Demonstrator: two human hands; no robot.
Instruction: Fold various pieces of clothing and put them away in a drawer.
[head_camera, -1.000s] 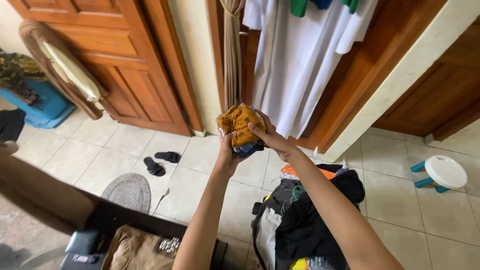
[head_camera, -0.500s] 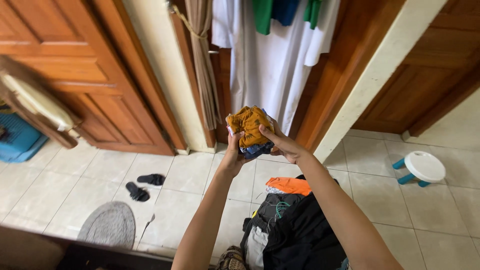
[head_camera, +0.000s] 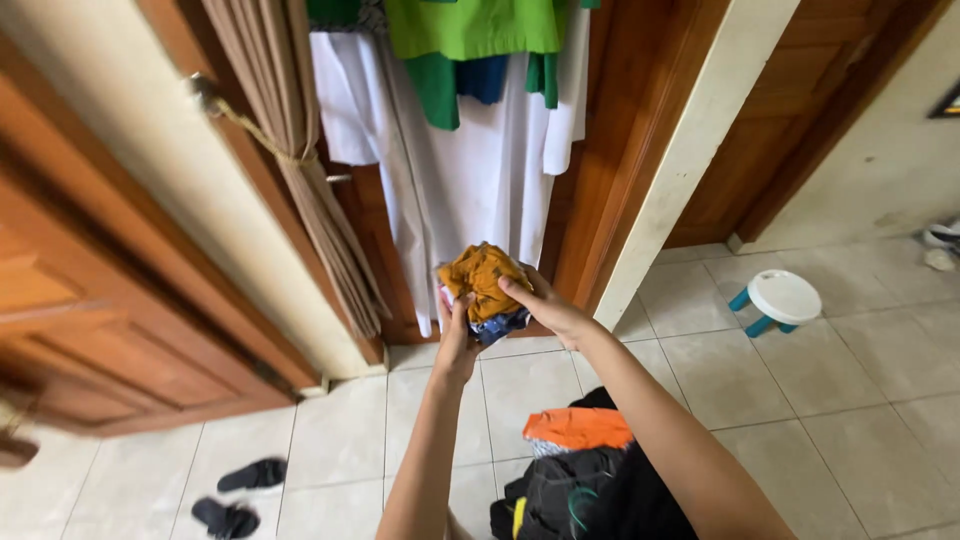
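Note:
Both my hands hold up a small folded bundle of clothes (head_camera: 484, 285), mustard-orange on top with dark blue cloth under it. My left hand (head_camera: 455, 330) grips it from the left and below. My right hand (head_camera: 545, 305) grips it from the right, thumb on the orange cloth. The bundle is raised at arm's length in front of white and green garments (head_camera: 470, 130) hanging on a wooden door.
Below my arms lies a pile of clothes (head_camera: 575, 470), black with an orange piece on top. A white and teal stool (head_camera: 780, 300) stands on the tiled floor at right. Black sandals (head_camera: 240, 495) lie bottom left. A tied beige curtain (head_camera: 300, 160) hangs left.
The view has swung right and upward: the left doors and mat slid out, the hanging garments came closer. The bundle stays held in both hands.

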